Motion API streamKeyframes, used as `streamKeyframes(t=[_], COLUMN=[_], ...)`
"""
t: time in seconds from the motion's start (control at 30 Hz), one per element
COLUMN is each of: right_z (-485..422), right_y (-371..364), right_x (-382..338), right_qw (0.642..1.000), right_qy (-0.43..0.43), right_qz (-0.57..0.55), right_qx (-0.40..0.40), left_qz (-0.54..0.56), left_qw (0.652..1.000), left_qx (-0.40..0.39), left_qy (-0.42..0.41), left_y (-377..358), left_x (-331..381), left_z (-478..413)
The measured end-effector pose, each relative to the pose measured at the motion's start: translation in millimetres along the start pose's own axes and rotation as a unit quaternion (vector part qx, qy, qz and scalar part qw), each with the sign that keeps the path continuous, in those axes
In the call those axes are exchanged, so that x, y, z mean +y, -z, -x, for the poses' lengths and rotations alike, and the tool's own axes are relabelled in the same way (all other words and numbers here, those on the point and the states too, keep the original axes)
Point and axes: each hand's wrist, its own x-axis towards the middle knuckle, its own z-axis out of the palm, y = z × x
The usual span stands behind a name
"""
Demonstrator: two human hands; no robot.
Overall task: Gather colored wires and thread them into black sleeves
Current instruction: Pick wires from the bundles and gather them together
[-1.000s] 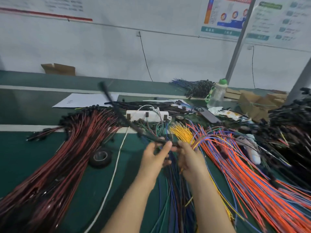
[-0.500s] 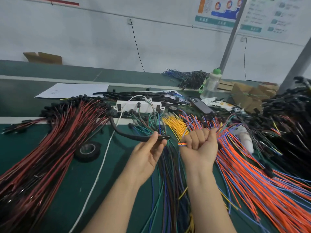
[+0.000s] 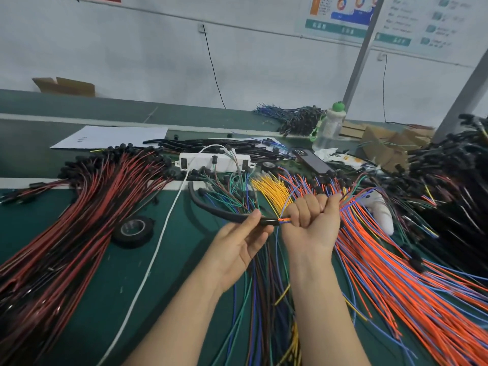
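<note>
A black sleeve [image 3: 211, 207] curves from the table's middle to my left hand [image 3: 240, 244], which pinches its near end between thumb and fingers. My right hand [image 3: 311, 223] is a fist gripping a small bundle of colored wires [image 3: 284, 220]. The orange and blue tips stick out of the fist and meet the sleeve's open end. The rest of that bundle trails right from my fist into the orange and blue wire pile [image 3: 390, 273]. Yellow wires [image 3: 272, 188] lie just behind my hands.
Red and black wires [image 3: 79, 220] cover the left of the green table. A tape roll [image 3: 133, 231], a white power strip [image 3: 214, 162], a phone [image 3: 311, 159], a bottle [image 3: 328, 125] and more black sleeves [image 3: 211, 145] lie around. Black connector bundles [image 3: 449, 180] fill the right.
The sleeve's far end dropped from raised to lying on the table. My right hand closed into a fist on the wires, and their tips now meet the sleeve's mouth.
</note>
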Motion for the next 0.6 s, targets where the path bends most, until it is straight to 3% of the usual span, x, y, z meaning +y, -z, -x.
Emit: streamKeyframes(t=[0.33,0.6], right_z=[2.5,-0.3], right_y=[-0.5,1.0], right_x=[2.2,5.7], right_qw=[1.000,0.995], right_qy=[0.011,0.065], right_qz=[0.001,0.070], right_qx=[0.015,0.018], left_qz=[0.068,0.011], left_qw=[0.997,0.999], left_qx=[0.002,-0.001], left_qy=[0.027,-0.043], left_y=[-3.9,-7.8], left_x=[-6.0,-9.8], left_z=[0.8,0.4])
